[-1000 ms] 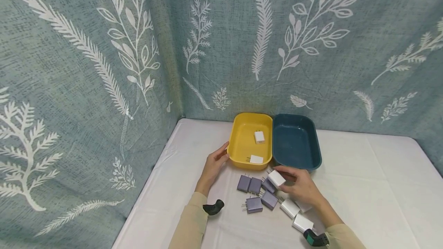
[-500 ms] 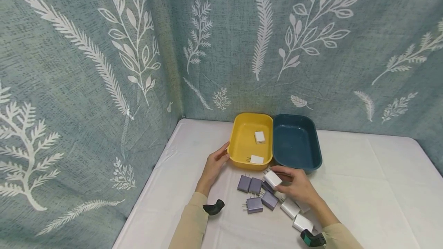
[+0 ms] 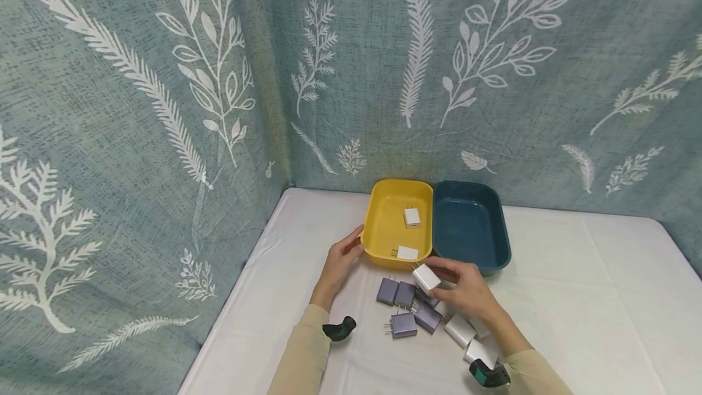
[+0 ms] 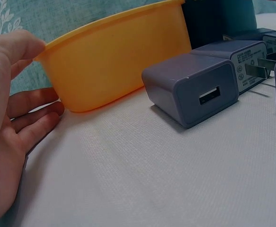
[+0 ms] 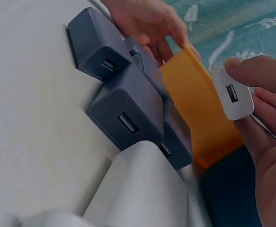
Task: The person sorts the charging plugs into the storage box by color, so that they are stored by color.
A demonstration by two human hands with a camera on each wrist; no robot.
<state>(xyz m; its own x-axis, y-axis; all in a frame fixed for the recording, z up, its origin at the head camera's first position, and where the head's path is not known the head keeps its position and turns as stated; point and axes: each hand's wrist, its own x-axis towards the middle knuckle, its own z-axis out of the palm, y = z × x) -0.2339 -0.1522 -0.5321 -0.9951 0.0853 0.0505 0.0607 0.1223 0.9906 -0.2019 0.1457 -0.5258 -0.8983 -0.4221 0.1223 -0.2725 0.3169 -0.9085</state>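
Observation:
My right hand pinches a white USB charger between thumb and fingers. It holds the charger above the purple ones, close to the near wall of the yellow bin. In the right wrist view the charger's USB port faces the camera. At the bin's left side my left hand rests its fingertips against the wall and rim, fingers fairly straight. Inside the bin lie two white chargers, one at the back right and another near the front. Several purple chargers lie in front of the bin.
A dark blue bin stands against the yellow bin's right side, with nothing visible in it. Several white chargers lie on the white-covered table below my right hand, partly hidden by it. Patterned green curtains border the table behind and left.
My right hand has moved left and slightly up with the white charger, from over the purple chargers toward the yellow bin's front edge. The left hand has stayed at the bin's side.

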